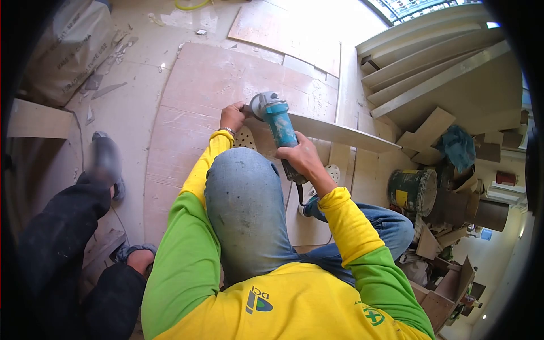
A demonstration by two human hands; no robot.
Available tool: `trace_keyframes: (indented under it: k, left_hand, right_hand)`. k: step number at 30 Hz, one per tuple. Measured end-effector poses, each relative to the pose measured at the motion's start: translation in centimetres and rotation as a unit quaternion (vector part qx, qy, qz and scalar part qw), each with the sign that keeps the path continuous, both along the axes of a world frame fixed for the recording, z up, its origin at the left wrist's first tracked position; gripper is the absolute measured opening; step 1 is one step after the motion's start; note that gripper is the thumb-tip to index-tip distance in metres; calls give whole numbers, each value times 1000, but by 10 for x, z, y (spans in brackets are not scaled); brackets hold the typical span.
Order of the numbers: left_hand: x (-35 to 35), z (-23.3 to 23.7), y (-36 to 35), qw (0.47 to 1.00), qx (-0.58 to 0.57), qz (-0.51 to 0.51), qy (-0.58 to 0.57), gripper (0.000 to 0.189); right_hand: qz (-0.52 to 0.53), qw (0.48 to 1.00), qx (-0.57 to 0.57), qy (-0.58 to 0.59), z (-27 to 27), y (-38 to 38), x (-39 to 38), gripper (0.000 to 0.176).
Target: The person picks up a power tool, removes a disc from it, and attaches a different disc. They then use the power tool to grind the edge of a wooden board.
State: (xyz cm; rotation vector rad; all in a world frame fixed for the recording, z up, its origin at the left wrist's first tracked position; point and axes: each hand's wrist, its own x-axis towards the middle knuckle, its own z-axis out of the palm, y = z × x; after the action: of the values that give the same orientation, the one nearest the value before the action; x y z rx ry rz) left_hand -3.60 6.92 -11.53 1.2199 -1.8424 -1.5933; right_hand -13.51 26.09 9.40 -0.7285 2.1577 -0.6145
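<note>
A teal angle grinder [280, 126] with a grey head and guard stands near the centre, over a long narrow board [340, 134] set on edge. My right hand [303, 156] is wrapped round the grinder's body, near its cord end. My left hand [232, 117] is closed at the left end of the board, beside the grinder's head; the fingertips are partly hidden, and whether they grip the board or the grinder's side handle is unclear. The grinder's disc is hidden under the guard. Beneath lies a large dusty sheet [187, 93] on the floor.
Another person's dark-trousered legs [62, 232] and shoes are at the left. A white sack [71, 48] lies upper left. At the right are stacked boards [453, 85], a green bucket [412, 191], a blue cloth [457, 147] and scraps. Another sheet [289, 34] lies ahead.
</note>
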Motion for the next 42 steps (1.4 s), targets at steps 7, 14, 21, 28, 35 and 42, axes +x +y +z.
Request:
trace_keyframes:
  k: [7, 14, 21, 28, 35, 42]
  left_hand:
    - [-1, 5, 3, 1000, -13, 16, 13, 20]
    - [0, 3, -3, 1000, -18, -7, -7, 22]
    - [-4, -7, -1, 1000, -26, 15, 1, 21]
    - [0, -3, -3, 1000, -21, -3, 20, 21]
    - [-4, -12, 0, 999, -34, 9, 0, 19]
    - [-4, -16, -4, 1000, -6, -13, 17, 23]
  right_hand:
    - [29, 999, 18, 11, 10, -10, 4, 78]
    - [-19, 999, 12, 26, 2, 16, 0, 78]
    - [0, 1000, -11, 9, -6, 6, 7, 80]
    - [-33, 999, -1, 5, 2, 18, 1, 80]
    - [12, 1000, -10, 18, -1, 3, 4, 78]
    - [-19, 999, -10, 30, 0, 32, -5, 76]
